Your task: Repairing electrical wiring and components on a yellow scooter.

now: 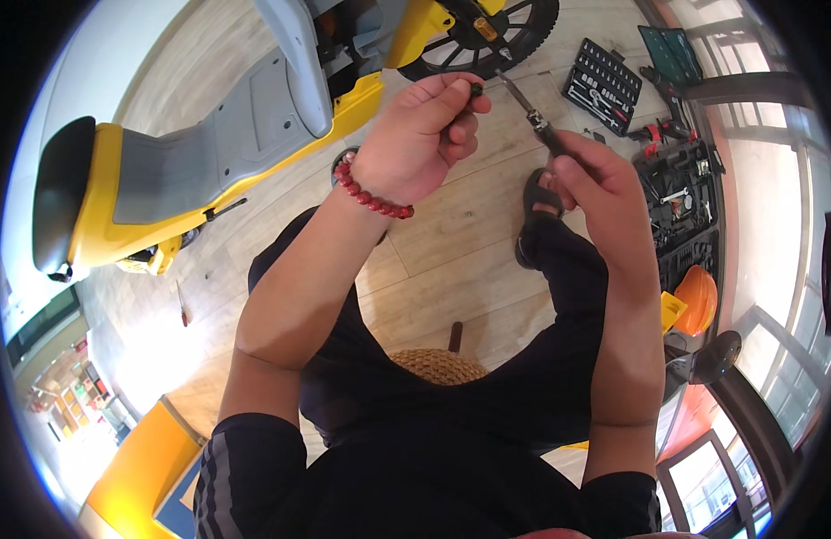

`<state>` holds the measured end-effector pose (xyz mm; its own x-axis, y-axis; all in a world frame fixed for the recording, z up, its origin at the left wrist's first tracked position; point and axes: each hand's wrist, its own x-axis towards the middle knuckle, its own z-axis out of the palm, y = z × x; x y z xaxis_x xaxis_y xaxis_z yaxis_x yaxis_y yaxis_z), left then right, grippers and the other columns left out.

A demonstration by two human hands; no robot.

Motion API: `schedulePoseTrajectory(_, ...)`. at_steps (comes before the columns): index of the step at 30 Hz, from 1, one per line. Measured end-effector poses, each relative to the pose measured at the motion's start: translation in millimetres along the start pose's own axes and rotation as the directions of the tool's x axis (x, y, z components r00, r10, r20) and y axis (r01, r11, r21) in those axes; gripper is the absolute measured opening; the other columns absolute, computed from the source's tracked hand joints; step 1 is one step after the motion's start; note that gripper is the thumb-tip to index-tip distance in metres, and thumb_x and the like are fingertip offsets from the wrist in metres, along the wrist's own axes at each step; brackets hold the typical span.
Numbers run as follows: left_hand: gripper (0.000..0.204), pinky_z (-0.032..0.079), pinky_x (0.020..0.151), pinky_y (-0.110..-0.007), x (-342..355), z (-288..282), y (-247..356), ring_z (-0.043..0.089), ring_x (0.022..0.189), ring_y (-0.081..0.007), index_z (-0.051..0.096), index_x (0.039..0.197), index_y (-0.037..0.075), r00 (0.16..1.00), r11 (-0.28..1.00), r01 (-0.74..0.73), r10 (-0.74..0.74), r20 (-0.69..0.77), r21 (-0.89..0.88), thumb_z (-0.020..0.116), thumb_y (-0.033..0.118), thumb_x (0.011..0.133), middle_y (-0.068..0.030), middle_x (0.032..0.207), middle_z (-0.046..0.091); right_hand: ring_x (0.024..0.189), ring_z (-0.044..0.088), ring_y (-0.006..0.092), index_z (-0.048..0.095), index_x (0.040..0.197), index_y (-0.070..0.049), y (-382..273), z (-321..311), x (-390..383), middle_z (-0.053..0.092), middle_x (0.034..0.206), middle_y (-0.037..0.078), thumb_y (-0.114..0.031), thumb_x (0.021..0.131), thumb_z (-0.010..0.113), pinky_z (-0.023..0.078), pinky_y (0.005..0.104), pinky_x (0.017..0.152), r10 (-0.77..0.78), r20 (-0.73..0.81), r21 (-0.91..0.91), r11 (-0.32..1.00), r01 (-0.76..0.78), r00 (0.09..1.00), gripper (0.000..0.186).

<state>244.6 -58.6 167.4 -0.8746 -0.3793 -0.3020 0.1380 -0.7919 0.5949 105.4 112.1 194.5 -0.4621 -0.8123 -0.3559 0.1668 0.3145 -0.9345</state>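
My left hand, with a red bead bracelet at the wrist, is raised in front of me. Its thumb and forefinger pinch a small dark part, too small to name. In my right hand is a screwdriver, its dark handle in the fingers and its metal shaft slanting up and left. The screwdriver's tip is close to the small part but apart from it. Beyond both hands stands a yellow and grey scooter with a black seat, its black wheel just past the screwdriver's tip.
An open socket set case lies on the floor at the far right, near a red and black power tool. More toolboxes and an orange helmet line the right side. Another screwdriver lies on the floor at left. A woven stool is beneath me.
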Motion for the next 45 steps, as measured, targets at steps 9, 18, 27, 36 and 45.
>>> schedulePoseTrajectory(9,0.015,0.036,0.052,-0.020,2,0,-1,0.043,0.056,-0.0054,0.056,0.101,0.003,0.994,0.993,-0.089,0.083,0.076,0.079,0.047,0.014,0.094,-0.0066,0.088,0.060,0.067,0.048,0.0067,0.062,0.105,0.001,-9,2,-16,0.056,0.072,0.000,-0.011,0.086,0.057,0.039,0.0212,0.061,-0.137,-0.006,-0.118,0.984,0.135,0.991,0.024)
schedulePoseTrajectory(18,0.018,0.034,0.054,-0.021,4,0,-2,0.041,0.060,-0.0072,0.056,0.106,0.004,0.992,0.988,-0.097,0.086,0.088,0.119,0.046,0.012,0.095,-0.0064,0.092,0.060,0.057,0.042,0.0045,0.062,0.103,-0.001,-4,-1,-13,0.050,0.063,-0.002,-0.013,0.086,0.055,0.035,0.0216,0.051,-0.097,-0.036,-0.172,0.981,0.089,0.995,0.022)
schedulePoseTrajectory(27,0.015,0.034,0.052,-0.021,4,-5,-2,0.041,0.056,-0.0069,0.057,0.102,0.000,0.991,0.953,-0.126,0.135,-0.012,0.276,0.050,0.008,0.092,-0.0055,0.079,0.059,0.055,0.044,0.0083,0.062,0.100,0.000,0,2,-12,0.051,0.061,0.004,-0.013,0.085,0.056,0.037,0.0256,0.051,-0.150,-0.017,-0.272,0.952,0.140,0.988,0.021)
schedulePoseTrajectory(36,0.015,0.034,0.053,-0.022,5,-9,-3,0.039,0.056,-0.0065,0.055,0.100,-0.001,0.997,0.872,-0.064,0.080,-0.011,0.485,0.050,0.011,0.092,-0.0045,0.081,0.056,0.054,0.046,0.0081,0.062,0.092,0.003,-3,-2,-12,0.052,0.059,0.002,-0.016,0.085,0.054,0.037,0.0261,0.052,0.146,0.046,-0.091,0.986,-0.142,0.988,0.021)
schedulePoseTrajectory(45,0.015,0.033,0.050,-0.021,5,-14,-6,0.041,0.055,-0.0056,0.058,0.099,-0.001,1.000,0.906,0.012,-0.014,0.000,0.422,0.052,0.011,0.092,-0.0060,0.083,0.059,0.050,0.048,0.0136,0.062,0.089,0.005,0,-7,-15,0.051,0.056,0.010,-0.014,0.084,0.052,0.039,0.0291,0.052,-0.005,0.002,-0.214,0.977,0.005,1.000,0.021)
